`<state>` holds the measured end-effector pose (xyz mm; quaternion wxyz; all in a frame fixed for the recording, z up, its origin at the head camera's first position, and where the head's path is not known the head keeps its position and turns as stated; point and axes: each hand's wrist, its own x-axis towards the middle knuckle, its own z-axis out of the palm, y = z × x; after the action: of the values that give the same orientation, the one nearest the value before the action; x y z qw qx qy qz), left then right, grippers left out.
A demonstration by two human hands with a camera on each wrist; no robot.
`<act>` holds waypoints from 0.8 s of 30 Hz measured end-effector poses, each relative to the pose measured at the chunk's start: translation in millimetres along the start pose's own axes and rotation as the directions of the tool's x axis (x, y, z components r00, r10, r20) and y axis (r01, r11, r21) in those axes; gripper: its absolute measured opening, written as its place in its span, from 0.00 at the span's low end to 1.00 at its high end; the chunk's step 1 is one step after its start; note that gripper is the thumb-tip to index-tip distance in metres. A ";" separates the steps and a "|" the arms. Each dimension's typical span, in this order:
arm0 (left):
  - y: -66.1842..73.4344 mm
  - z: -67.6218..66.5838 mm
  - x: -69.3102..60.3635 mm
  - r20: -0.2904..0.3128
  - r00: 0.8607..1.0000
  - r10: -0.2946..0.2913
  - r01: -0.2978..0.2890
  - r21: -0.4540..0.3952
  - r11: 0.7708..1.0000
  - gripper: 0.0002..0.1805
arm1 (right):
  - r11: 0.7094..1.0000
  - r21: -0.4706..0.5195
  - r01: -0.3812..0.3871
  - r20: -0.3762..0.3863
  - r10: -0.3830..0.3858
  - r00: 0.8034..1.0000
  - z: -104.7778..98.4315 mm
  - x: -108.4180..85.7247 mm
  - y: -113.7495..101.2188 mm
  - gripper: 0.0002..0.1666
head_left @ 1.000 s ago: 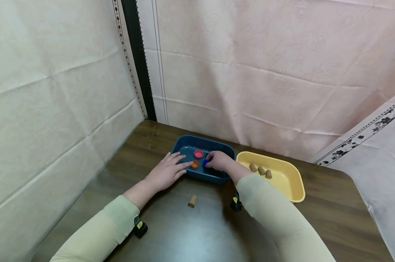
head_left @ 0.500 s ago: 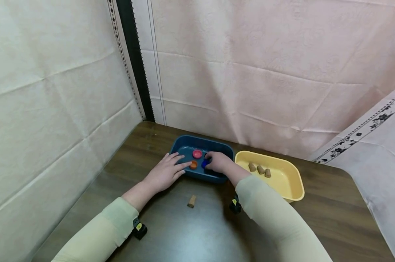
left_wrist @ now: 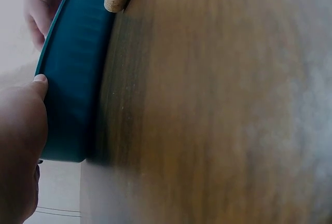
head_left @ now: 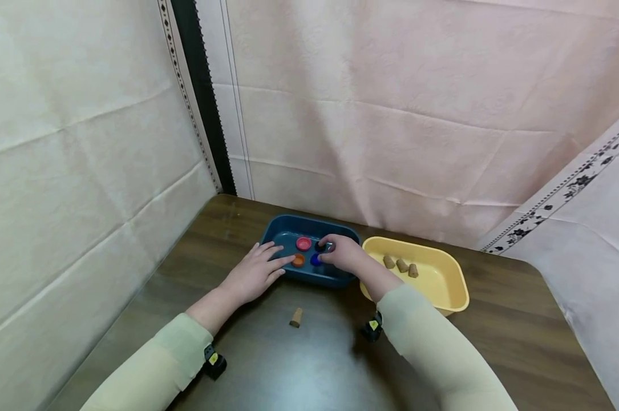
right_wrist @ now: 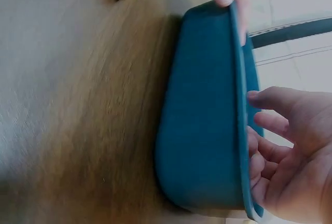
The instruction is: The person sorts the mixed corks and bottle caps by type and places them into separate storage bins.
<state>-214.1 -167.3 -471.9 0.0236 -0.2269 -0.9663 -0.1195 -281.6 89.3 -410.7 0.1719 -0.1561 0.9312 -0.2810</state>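
A dark blue tray [head_left: 314,278] at the back of the table holds round caps: a red cap [head_left: 303,244], an orange cap [head_left: 298,260], a blue cap [head_left: 316,260] and a black cap [head_left: 320,246]. My left hand [head_left: 251,274] lies over the tray's left front edge, fingers extended, a fingertip at the orange cap. Its thumb [left_wrist: 40,80] touches the rim in the left wrist view. Over the tray's right side is my right hand [head_left: 344,254], thumb and index finger parted beside the blue and black caps. Its other fingers [right_wrist: 264,156] bend loosely, holding nothing visible.
A yellow tray [head_left: 455,285] stands right of the blue one, with several corks in view; one cork [head_left: 413,270] is at their right end. Another cork [head_left: 296,317] rests on the table in front. Cloth curtains [head_left: 391,114] hang behind the table.
My right thumb and index finger have parted, and the blue and black caps show more plainly. The left hand stays in place. The head view has shifted slightly.
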 end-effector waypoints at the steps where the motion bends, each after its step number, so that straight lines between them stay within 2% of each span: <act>1: 0.1 -0.1 -0.3 0.001 1.000 -0.001 0.001 -0.003 1.000 0.26 | 1.000 0.028 0.003 -0.004 -0.003 1.000 -0.9 -2.6 0.8 0.23; 6: -0.3 0.1 -0.5 -0.001 1.000 -0.006 0.006 -0.013 1.000 0.27 | 0.982 0.191 0.009 -0.035 -0.002 0.999 -5.4 -20.5 3.0 0.22; 12: -1.4 4.3 -0.7 -0.017 1.000 0.006 -0.006 -0.007 1.000 0.27 | 0.923 0.384 0.018 -0.086 0.016 0.996 -0.2 -48.6 6.3 0.22; 15: -1.0 3.5 -1.4 -0.026 1.000 0.004 -0.004 -0.007 1.000 0.26 | 0.907 0.420 0.035 -0.094 0.005 0.996 5.9 -62.1 9.5 0.23; 19: 0.0 1.6 -1.0 -0.032 0.999 0.005 -0.006 -0.014 1.000 0.26 | 0.907 0.421 0.023 -0.104 0.023 0.994 13.5 -80.1 12.8 0.20; 24: 0.5 2.9 -1.4 -0.033 0.999 0.010 -0.011 -0.013 1.000 0.26 | 0.892 0.451 0.024 -0.119 0.034 0.992 27.2 -99.0 20.3 0.19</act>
<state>-212.6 -166.8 -474.8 0.0386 -0.2302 -0.9637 -0.1294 -186.2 130.9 -420.7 0.1460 -0.0918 0.8498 -0.4982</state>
